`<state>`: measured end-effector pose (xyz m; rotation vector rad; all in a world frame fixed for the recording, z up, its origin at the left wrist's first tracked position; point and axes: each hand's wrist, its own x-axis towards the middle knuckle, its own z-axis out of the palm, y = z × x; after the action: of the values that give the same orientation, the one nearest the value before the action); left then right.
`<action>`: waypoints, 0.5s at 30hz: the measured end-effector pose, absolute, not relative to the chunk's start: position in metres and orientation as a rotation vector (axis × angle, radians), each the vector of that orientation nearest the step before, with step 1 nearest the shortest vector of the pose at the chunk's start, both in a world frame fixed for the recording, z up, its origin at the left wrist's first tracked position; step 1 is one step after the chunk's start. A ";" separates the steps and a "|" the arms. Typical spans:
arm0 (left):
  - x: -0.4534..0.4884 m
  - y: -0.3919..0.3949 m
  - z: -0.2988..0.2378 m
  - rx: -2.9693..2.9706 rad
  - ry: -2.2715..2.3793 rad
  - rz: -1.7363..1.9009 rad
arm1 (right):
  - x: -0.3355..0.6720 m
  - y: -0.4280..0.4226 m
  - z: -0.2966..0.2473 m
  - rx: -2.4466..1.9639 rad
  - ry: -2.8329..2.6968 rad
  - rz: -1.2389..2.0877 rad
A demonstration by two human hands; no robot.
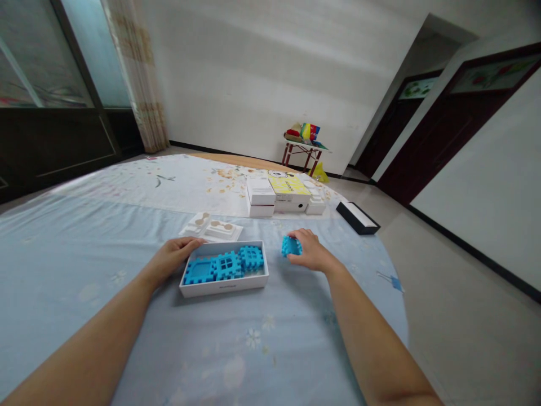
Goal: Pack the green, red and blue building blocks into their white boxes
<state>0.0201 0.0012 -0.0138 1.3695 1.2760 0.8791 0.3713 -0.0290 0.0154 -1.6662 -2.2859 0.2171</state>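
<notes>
A white open box (224, 287) rests on the blue cloth. Inside it lie several blue interlocking blocks (228, 265) with toothed edges, some with window-like openings. My left hand (174, 256) is closed on the box's far left corner, its fingers along the back rim. To the right of the box, my right hand (308, 250) pinches a single blue interlocking block (289, 246) between thumb and fingers, just over the cloth. Its far side is partly covered by the fingers.
Behind the box lies a white moulded tray (220, 228). Farther back stand a white box (261, 197), a yellow-topped box (291, 194) and a smaller white box (315, 204). A black-sided tray (358, 217) sits near the table's curved right edge.
</notes>
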 end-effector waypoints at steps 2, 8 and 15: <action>0.023 -0.001 -0.013 1.348 1.268 0.889 | 0.359 -0.034 0.031 -1.491 -2.271 0.251; 0.027 -0.004 -0.011 1.343 1.267 0.910 | 0.303 -0.041 0.051 -1.160 -2.433 0.350; 0.025 -0.003 -0.011 1.424 1.288 0.889 | 0.285 -0.028 0.037 -1.292 -2.604 0.283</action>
<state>0.0249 -0.0032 -0.0112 1.4237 1.2877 0.8885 0.2848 -0.0284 0.0366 -1.2916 -2.6043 0.2828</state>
